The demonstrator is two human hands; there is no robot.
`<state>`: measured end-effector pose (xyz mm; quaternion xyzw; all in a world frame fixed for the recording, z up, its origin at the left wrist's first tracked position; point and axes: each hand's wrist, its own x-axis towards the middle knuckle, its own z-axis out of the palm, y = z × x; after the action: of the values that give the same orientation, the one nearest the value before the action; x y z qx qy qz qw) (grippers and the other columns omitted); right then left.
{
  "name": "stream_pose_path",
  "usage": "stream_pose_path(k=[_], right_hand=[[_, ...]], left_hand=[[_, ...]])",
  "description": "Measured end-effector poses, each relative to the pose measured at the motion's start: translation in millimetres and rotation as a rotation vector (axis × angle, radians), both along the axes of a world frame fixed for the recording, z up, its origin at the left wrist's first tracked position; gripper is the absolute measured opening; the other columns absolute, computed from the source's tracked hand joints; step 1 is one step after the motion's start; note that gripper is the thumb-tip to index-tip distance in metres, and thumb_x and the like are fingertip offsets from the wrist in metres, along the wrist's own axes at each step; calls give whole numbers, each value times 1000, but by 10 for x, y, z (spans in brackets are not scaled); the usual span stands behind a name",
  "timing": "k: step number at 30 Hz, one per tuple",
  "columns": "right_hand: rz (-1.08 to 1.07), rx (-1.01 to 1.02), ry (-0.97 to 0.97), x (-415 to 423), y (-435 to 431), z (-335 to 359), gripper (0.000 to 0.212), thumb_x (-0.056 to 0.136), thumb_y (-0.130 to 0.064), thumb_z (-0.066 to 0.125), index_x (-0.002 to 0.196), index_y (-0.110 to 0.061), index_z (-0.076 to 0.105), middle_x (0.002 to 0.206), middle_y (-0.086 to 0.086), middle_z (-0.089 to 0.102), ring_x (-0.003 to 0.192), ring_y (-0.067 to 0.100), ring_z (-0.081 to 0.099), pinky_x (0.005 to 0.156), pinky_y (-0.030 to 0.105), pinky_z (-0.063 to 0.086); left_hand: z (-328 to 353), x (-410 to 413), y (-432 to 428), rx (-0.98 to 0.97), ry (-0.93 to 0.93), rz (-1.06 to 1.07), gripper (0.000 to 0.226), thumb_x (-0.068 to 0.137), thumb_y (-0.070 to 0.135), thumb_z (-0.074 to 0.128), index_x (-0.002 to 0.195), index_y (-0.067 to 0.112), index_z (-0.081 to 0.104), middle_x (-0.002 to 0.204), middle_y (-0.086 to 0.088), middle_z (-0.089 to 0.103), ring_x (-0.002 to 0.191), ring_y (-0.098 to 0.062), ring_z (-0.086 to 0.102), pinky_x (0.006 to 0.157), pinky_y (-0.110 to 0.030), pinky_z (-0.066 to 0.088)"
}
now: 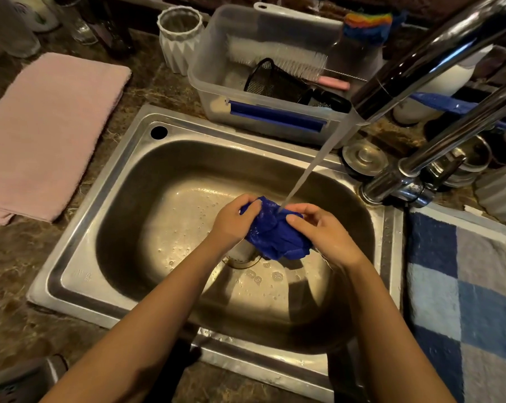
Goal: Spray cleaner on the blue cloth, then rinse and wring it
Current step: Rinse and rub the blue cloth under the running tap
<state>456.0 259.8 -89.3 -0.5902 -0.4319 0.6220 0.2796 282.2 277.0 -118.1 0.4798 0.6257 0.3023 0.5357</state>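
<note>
Two hands meet over the middle of the steel sink (123, 158), both gripping the blue cloth (275, 234) under running water. At nine o'clock from the basin a pink towel (45, 135) lies flat on the brown stone counter (19, 257). At eleven o'clock stands a white ribbed vase (180, 39). The left hand (234, 221) comes in from seven o'clock, its fingers curled shut around the cloth's left end, the thumb lying on top. The cloth is bunched into a wet wad between the two hands, held above the drain (243, 258), with foam bubbles scattered on the basin floor around it. At twelve o'clock a clear plastic tub (205, 82) sits touching the sink's back rim, holding a white bottle brush (277, 58) and a black mesh cup (272, 80) tipped on its side. The water stream (312, 167) falls slanting from one o'clock and lands on top of the cloth, just beside the right fingertips. The right hand (324, 231) enters from five o'clock and pinches the cloth's right end, thumb and forefinger closed on it, the other fingers tucked beneath. The chrome tap (420, 62) arches in from two o'clock, its base at the basin's right rim. At four o'clock a blue-and-grey checked towel (461, 286) lies on the counter just beside the sink
</note>
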Motion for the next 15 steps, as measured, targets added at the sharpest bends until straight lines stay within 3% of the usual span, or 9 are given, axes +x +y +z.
stream_pose_path(k=[4,7,9,12,15], right_hand=[[-59,58,-1,-40,-20,28,10,92,-17,55,92,-19,66,95,0,65,89,14,63,72,22,53],[-166,48,21,-66,-17,64,16,93,-22,53,85,-21,67,89,0,67,87,17,64,74,27,53],[-192,82,-37,-93,-14,93,22,95,-28,49,88,-17,67,83,2,67,79,14,64,68,22,52],[-167,265,-188,-208,-6,169,26,98,-30,41,87,-16,61,74,-2,60,65,3,57,58,13,45],[-142,370,-201,-386,7,215,23,98,-27,42,80,-22,55,70,-5,56,64,3,54,58,12,44]], left_hand=[[-9,-44,5,72,-19,49,23,98,18,44,102,9,64,91,-7,64,86,-19,58,81,-37,49],[15,-37,-22,63,-113,53,23,98,19,43,90,13,63,83,-4,62,81,-18,57,78,-36,48],[47,14,-31,45,-213,99,24,99,20,41,86,16,61,81,-3,60,78,-17,55,75,-34,46],[122,157,-47,-96,-415,233,21,100,26,38,89,19,55,85,-2,59,77,-15,56,72,-29,48],[116,291,-54,-288,-503,198,34,97,46,38,104,18,57,97,-5,66,91,-20,62,83,-35,52]])
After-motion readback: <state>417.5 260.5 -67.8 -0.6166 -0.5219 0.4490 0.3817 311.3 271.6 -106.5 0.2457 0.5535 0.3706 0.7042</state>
